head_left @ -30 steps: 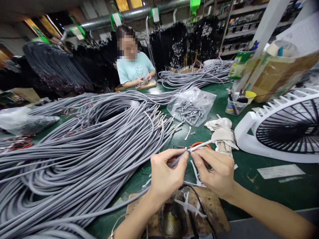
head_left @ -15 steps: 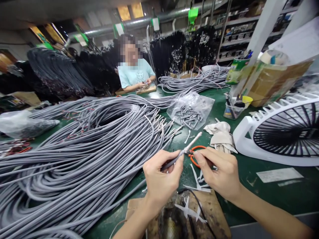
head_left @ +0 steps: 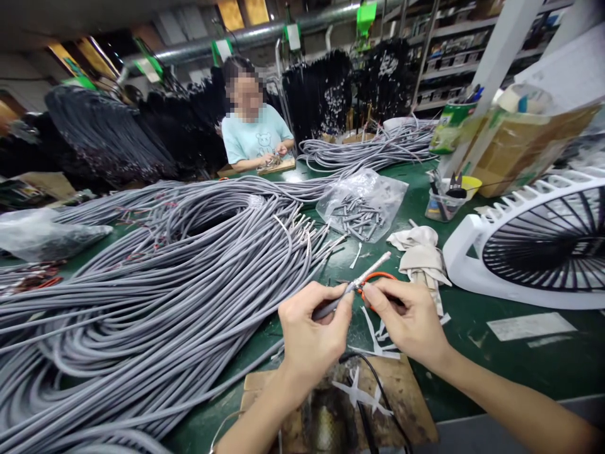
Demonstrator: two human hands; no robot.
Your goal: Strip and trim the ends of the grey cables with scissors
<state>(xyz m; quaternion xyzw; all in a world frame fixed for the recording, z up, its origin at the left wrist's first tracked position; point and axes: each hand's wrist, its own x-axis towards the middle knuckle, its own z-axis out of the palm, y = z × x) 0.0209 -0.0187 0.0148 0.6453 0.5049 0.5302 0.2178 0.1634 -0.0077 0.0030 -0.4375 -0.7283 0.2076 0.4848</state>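
My left hand (head_left: pixel 314 325) is closed around a grey cable (head_left: pixel 329 308), whose stripped end points up and to the right. Pale inner wires (head_left: pixel 375 265) stick out past a silvery frayed band where the grey jacket stops. At that band, my right hand (head_left: pixel 409 318) pinches with thumb and forefinger; what lies between the fingertips is too small to make out. Behind the right fingers an orange-handled tool (head_left: pixel 384 275) shows in part, its working end hidden. White strips (head_left: pixel 373 331) lie on the green table just below the hands.
A large coil of grey cables (head_left: pixel 189 284) fills the left. A clear bag (head_left: pixel 362 205) of short grey pieces, cloth gloves (head_left: pixel 420 249) and a white fan (head_left: pixel 460 258) stand beyond and right. A wooden board (head_left: pixel 411 397) lies nearest me. A co-worker (head_left: pixel 258 139) sits across the table.
Both hands have shifted slightly right and up with the cable. My right fingertips have come closer to the frayed band. The view has tilted a little.
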